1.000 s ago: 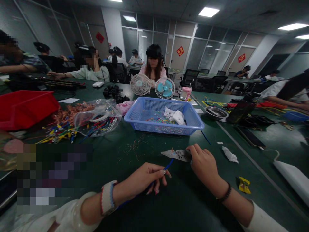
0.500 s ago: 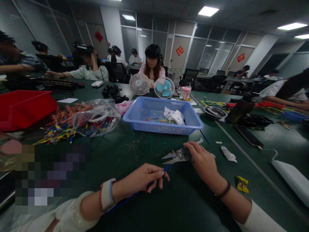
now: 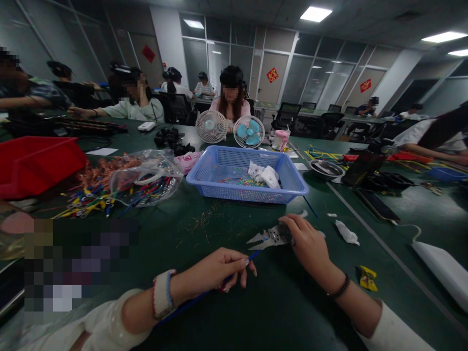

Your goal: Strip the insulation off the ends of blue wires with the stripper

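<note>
My left hand [image 3: 223, 270] pinches a blue wire [image 3: 253, 255] close to its end, and the rest of the wire runs back under my forearm. Just right of that end, my right hand [image 3: 306, 239] is wrapped round the handles of a pair of wire strippers [image 3: 271, 237]. Their jaws point left and stand a little apart, above and near the wire's tip; whether they touch it I cannot tell. Thin copper strands [image 3: 204, 222] lie scattered on the green table [image 3: 285, 312] beyond my left hand. The strippers' handles are mostly hidden by my fingers.
A blue plastic basket [image 3: 248, 194] holds coloured bits and crumpled tissue. Left of it are a clear bag of wires [image 3: 146, 183], copper strands and a red bin [image 3: 40, 165]. At right lie a crumpled tissue [image 3: 346, 233], a yellow wrapper [image 3: 367, 278], a phone [image 3: 376, 204] and a white power bank [image 3: 440, 275].
My hands have barely moved. The small bit seen at the strippers' jaws before is no longer visible there, and the jaws have shifted slightly right.
</note>
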`<state>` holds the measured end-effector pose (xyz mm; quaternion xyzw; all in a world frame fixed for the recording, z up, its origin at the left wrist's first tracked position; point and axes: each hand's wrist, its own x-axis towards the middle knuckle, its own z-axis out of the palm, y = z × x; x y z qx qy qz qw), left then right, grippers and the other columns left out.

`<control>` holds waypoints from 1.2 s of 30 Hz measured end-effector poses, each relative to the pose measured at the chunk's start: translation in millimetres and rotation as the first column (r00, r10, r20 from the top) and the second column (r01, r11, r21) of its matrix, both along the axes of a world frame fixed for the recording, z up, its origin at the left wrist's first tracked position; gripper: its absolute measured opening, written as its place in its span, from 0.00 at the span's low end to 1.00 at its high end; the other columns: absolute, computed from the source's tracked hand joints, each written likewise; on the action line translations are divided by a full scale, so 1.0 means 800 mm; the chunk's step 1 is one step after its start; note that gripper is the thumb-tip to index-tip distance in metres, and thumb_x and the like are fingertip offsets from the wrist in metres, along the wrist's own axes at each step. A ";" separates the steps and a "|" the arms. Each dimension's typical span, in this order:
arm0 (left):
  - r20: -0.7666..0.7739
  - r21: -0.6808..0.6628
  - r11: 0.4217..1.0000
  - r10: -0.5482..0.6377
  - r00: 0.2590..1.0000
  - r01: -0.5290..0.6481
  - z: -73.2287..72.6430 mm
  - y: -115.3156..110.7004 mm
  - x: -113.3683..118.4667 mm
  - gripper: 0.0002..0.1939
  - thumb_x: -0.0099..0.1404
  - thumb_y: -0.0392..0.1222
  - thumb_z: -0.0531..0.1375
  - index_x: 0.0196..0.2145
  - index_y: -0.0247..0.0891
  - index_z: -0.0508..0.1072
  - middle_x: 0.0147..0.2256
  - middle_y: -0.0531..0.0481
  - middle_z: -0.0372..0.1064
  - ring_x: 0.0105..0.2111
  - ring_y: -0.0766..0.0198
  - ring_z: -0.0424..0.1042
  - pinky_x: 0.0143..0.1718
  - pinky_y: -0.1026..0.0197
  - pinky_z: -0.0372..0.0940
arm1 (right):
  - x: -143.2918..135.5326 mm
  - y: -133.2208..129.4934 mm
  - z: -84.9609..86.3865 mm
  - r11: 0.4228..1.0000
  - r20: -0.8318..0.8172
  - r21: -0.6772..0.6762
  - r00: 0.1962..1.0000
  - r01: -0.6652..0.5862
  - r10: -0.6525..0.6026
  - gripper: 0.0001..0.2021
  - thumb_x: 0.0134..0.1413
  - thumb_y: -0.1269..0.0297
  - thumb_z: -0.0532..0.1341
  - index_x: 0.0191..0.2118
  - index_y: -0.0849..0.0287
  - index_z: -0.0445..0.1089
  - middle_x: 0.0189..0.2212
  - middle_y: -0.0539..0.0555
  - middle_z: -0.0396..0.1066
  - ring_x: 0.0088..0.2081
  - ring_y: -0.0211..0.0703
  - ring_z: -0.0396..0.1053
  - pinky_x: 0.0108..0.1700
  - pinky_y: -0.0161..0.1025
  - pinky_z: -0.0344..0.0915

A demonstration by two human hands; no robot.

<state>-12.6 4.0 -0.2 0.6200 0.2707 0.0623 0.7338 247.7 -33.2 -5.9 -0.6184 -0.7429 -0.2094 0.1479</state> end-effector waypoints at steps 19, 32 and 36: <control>0.041 0.002 0.999 -0.033 0.999 0.033 -0.005 0.000 0.000 0.18 0.70 0.50 0.52 0.40 0.33 0.74 0.25 0.54 0.67 0.15 0.77 0.54 0.15 0.71 0.46 | 0.004 0.002 0.002 1.000 -0.014 -0.027 1.000 -0.011 0.011 0.19 0.47 0.86 0.52 0.40 0.58 0.68 0.36 0.52 0.71 0.33 0.38 0.69 0.33 0.33 0.59; 0.024 -0.001 0.999 -0.033 0.999 0.033 -0.005 0.001 0.000 0.18 0.70 0.51 0.52 0.39 0.34 0.73 0.24 0.55 0.67 0.15 0.76 0.55 0.15 0.71 0.47 | 0.011 0.004 -0.001 0.996 -0.083 -0.031 0.993 -0.082 0.080 0.27 0.44 0.85 0.51 0.50 0.57 0.67 0.48 0.54 0.71 0.44 0.41 0.72 0.40 0.34 0.68; 0.035 -0.005 0.999 -0.044 0.998 0.044 -0.006 0.001 -0.001 0.18 0.70 0.51 0.51 0.39 0.34 0.73 0.25 0.55 0.67 0.15 0.76 0.54 0.15 0.71 0.47 | 0.012 0.005 -0.001 0.996 -0.076 -0.035 0.994 -0.086 0.083 0.26 0.45 0.85 0.51 0.49 0.57 0.68 0.48 0.54 0.72 0.43 0.40 0.72 0.39 0.34 0.68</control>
